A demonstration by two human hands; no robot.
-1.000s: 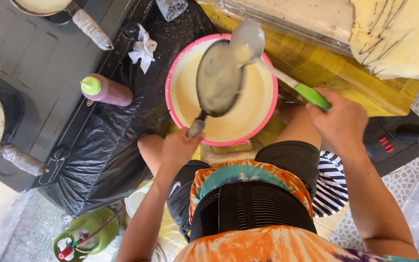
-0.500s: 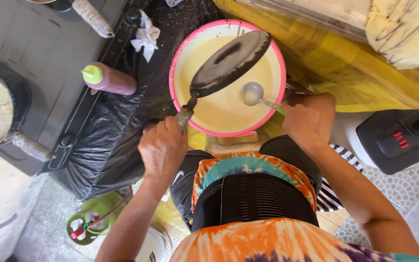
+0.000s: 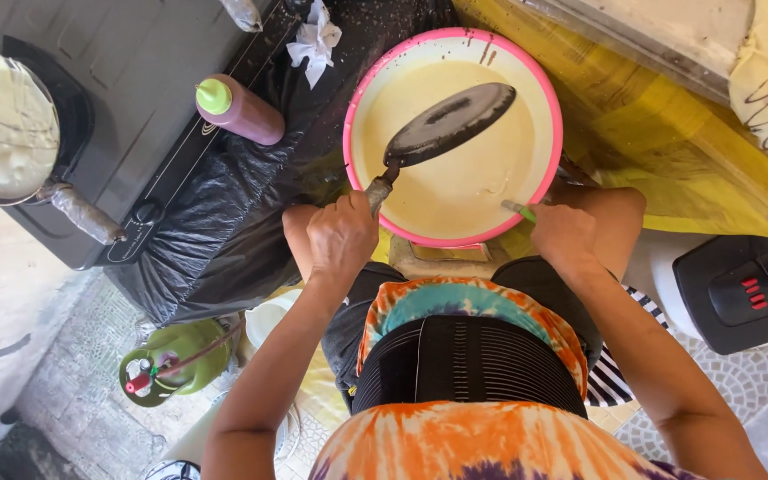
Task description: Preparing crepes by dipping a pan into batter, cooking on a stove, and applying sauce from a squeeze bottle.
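My left hand [image 3: 341, 236] grips the handle of a small dark flat pan [image 3: 449, 124], held tilted over a pink-rimmed bowl [image 3: 362, 102] full of pale yellow batter [image 3: 482, 182]. My right hand [image 3: 564, 236] holds the green handle of a ladle [image 3: 519, 210] at the bowl's near right rim. The ladle's scoop is sunk in the batter and hidden. The bowl sits between my knees on a low stand.
A second pan [image 3: 4, 124] coated with pale batter rests on the dark stove [image 3: 135, 71] at left. A purple squeeze bottle with a green cap [image 3: 237, 108] lies on black plastic sheeting [image 3: 215, 213]. A green gas cylinder [image 3: 171, 364] stands below, a black appliance [image 3: 744, 289] at right.
The ladle went from raised over the pan down into the batter. The pan stays tilted above the bowl in my left hand, now empty of batter.
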